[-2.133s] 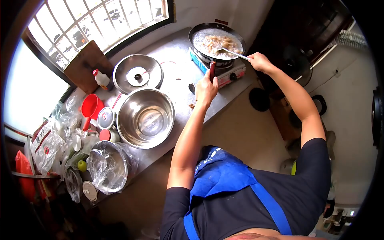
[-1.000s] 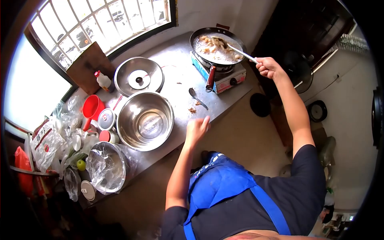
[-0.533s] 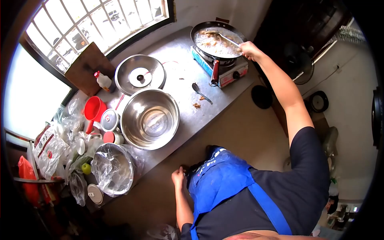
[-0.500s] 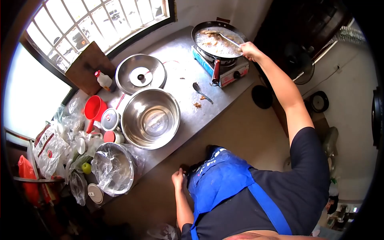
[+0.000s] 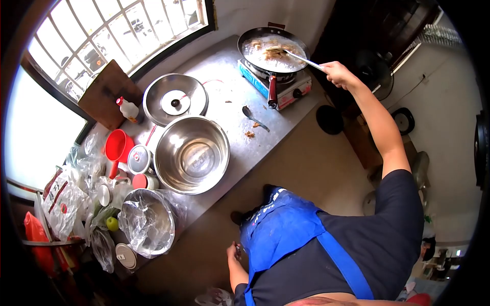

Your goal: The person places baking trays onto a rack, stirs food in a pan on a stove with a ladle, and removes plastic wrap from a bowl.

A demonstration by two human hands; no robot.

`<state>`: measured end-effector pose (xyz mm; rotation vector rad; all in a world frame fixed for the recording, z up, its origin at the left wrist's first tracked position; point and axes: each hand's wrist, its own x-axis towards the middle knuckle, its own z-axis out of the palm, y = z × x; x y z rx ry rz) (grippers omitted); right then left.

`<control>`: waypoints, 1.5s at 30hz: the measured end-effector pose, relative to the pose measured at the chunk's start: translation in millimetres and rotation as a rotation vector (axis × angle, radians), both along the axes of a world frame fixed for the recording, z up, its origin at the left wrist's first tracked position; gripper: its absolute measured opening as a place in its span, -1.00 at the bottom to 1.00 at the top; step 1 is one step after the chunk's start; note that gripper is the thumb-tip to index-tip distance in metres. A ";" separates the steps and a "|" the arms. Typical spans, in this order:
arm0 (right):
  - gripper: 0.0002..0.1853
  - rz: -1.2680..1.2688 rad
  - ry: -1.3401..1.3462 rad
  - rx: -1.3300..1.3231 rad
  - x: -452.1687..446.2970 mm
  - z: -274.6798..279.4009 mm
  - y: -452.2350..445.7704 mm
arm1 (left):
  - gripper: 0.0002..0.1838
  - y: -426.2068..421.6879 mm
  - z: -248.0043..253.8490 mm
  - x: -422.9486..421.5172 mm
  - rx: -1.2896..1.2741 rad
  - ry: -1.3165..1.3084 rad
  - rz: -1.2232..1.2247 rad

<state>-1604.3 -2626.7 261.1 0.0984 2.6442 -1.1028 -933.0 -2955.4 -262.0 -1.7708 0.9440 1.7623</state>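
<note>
My right hand (image 5: 341,75) is closed around the handle of a long-handled metal spoon (image 5: 306,60). The spoon's head dips into a dark wok (image 5: 245,57) of foaming, bubbling liquid, among light-brown pieces of food (image 5: 273,52); the foam partly hides it. Under the wok is a portable gas stove (image 5: 286,97), and the wok's red-brown handle (image 5: 272,92) points toward me. My left hand (image 5: 233,251) hangs low beside the blue apron (image 5: 280,224), away from the counter. Its fingers are curled, and what they hold, if anything, is too small to make out.
On the metal counter (image 5: 245,158) stand a large steel bowl (image 5: 214,173), a steel lid (image 5: 153,99), a dark spoon (image 5: 255,118), a red dipper (image 5: 118,145), and a bowl covered in plastic (image 5: 148,224). A cutting board (image 5: 104,97) leans by the barred window.
My right hand has shifted right and slightly down, drawing the spoon's head rightward through the wok. My left hand has dropped lower. The whole view has turned slightly.
</note>
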 end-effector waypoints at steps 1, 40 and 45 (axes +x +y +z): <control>-0.64 0.000 -0.009 -0.061 2.2 3.6 7.2 | -0.53 2.4 4.5 5.8 0.000 -0.024 -0.060; -0.73 -0.096 0.047 -0.253 -75.0 -18.1 14.2 | -0.66 78.9 -21.7 48.5 -0.305 0.023 0.317; -0.79 -0.244 -0.038 -0.285 -96.7 -67.1 9.8 | -0.66 62.6 -28.2 37.8 -0.351 0.071 0.158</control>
